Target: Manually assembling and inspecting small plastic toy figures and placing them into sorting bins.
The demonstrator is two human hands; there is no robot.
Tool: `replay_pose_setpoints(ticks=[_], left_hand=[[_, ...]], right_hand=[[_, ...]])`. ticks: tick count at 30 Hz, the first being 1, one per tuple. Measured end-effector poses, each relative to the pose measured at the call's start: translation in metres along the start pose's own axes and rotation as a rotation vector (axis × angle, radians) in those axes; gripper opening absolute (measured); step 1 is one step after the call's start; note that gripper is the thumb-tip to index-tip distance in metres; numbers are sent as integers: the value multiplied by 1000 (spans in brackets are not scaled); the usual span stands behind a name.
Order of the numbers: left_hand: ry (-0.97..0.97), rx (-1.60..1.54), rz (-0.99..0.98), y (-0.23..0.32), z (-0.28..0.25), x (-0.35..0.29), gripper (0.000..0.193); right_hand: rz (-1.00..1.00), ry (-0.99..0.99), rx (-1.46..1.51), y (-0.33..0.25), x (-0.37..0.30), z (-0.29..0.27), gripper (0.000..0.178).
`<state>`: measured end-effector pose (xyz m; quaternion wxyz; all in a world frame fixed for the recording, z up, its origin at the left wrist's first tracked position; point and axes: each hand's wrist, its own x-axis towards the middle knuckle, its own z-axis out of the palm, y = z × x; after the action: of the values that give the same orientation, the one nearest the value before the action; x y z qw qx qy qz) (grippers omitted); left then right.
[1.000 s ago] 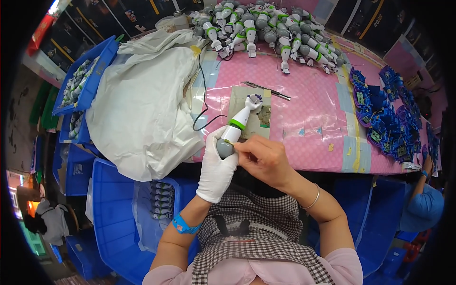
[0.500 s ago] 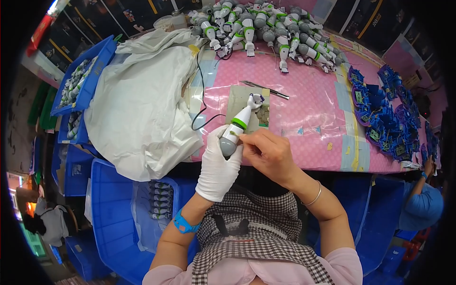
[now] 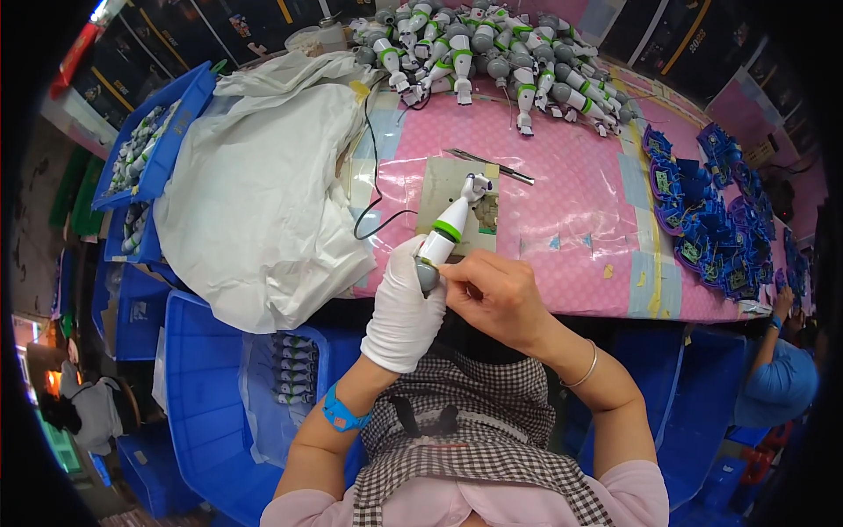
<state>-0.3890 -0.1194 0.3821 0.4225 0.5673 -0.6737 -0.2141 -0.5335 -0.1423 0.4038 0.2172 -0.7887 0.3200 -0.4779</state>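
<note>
Head view: in the left hand (image 3: 401,309), clad in soft, wrinkled white fabric glove, a smooth plastic toy arm (image 3: 446,233), tapered and white, with a bright green ring, a rounded grey end and a small moulded hand at the tip. Gloved fingers curled snugly around the grey end and lower white barrel. Held tilted above the bench (image 3: 562,198), near the middle of its front edge, with the moulded tip toward the back edge.

On the bare right hand (image 3: 498,294), thumb and forefinger bent close together, fingers (image 3: 465,270) up against the toy arm near the seam between grey and white. Cannot tell how fully closed, nor about anything thin held between these tips.

Beneath the moulded tip, a flat, dull grey-beige plate (image 3: 430,191); just behind, slender tools (image 3: 492,166), dark and silvery. To the left, a thin, curving black cable (image 3: 376,167).

Over the bench's pink, glossy, film-like covering: at the back edge, a jumbled pile of toy arms (image 3: 474,44); along the right edge, a heap of angular blue and purple shells (image 3: 716,220); over the left end, crumpled translucent white sheeting (image 3: 255,193). Below the front left corner, 1 hard blue plastic bin (image 3: 202,395), with similar parts (image 3: 296,369) in a neat row inside.
</note>
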Motion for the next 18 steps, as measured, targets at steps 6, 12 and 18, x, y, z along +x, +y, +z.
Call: replay_pose_setpoints(ticks=[6, 12, 18], left_hand=[[7, -13, -15, 1, -1, 0, 42], [-20, -61, -50, -1, -1, 0, 46], [-40, -69, -57, -3, -1, 0, 46]], right_hand=[[-5, 16, -26, 0, -2, 2, 17], [26, 31, -19, 1, -2, 0, 17], [37, 65, -66, 3, -2, 0, 16]])
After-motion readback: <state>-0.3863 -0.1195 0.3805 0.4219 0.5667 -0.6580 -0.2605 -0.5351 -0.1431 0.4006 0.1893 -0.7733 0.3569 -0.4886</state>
